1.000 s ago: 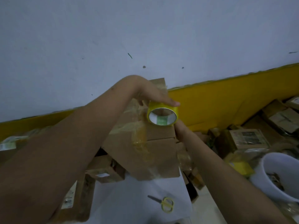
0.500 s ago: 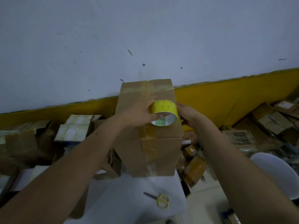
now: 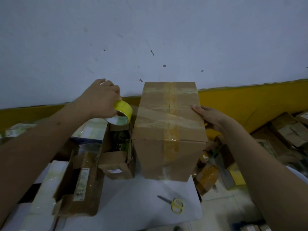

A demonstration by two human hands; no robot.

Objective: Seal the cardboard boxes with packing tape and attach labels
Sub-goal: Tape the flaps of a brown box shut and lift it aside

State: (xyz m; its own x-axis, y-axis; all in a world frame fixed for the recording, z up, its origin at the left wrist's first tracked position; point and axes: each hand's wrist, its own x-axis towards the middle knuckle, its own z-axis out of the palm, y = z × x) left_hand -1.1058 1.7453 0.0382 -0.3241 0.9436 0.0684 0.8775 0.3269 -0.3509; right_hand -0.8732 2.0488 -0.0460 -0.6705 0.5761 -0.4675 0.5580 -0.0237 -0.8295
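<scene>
A tall cardboard box stands upright on a white table, its top seam and sides crossed by strips of clear and yellowish tape. My left hand grips a yellow roll of packing tape in the air to the left of the box, apart from it. My right hand rests against the box's upper right edge, thumb on the top face, fingers down the hidden right side. No label shows on this box.
Yellow-handled scissors lie on the table in front of the box. Several opened and taped cartons crowd the table's left. More boxes are piled on the floor at the right, along the yellow wall band.
My left hand has carried the tape roll from the box's top off to the left. The box now stands squarer on the table, and my right hand has shifted to its upper right edge.
</scene>
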